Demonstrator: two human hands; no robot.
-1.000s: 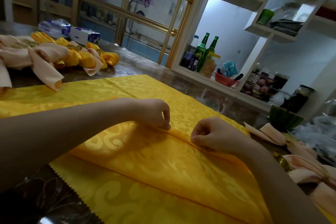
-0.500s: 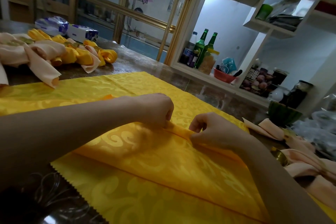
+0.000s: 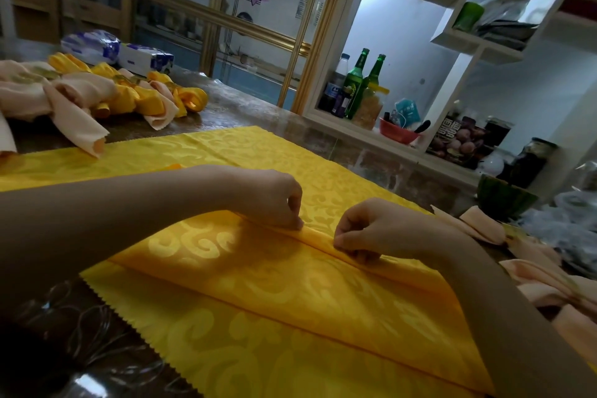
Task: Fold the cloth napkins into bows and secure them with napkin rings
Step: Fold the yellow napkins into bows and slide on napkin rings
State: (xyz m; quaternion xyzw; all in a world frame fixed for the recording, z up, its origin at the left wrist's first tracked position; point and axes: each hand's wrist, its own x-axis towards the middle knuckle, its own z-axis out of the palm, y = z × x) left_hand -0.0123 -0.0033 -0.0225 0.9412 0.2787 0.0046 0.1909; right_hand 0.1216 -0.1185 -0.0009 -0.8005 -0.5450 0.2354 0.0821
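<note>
A dark glossy surface (image 3: 64, 349) with a pale swirl pattern carries everything. Spread across most of it lies a yellow patterned cloth napkin (image 3: 290, 317), zigzag-cut along its near edge, with one portion folded over so that a raised crease runs diagonally from the middle down to the right.

Behind the surface stands a white open shelf unit (image 3: 478, 52) against a pale wall.

At the far left of the surface sits a heap of folded peach and yellow napkin bows (image 3: 97, 97), touching the far edge of the spread napkin. More folded peach napkins (image 3: 484, 223) lie at the right, by the right forearm.

The left hand (image 3: 274, 200) rests on the crease with its fingers (image 3: 295, 220) curled under, the tips pinching the folded edge. The right hand (image 3: 371, 229) is just beside it, apart by a short stretch of crease; its fingers (image 3: 347, 241) are curled too, nipping the same fold against the thumb.

On the lowest shelf stand two green glass bottles (image 3: 355, 84) with a red plastic bowl (image 3: 399, 134) near them. Two white-and-blue wrapped packs (image 3: 145, 56) lie behind the heap of bows.

A dark printed carton (image 3: 452, 136) on the shelf bears large pale characters, too blurred to read; the bottle labels and pack print cannot be read either.
</note>
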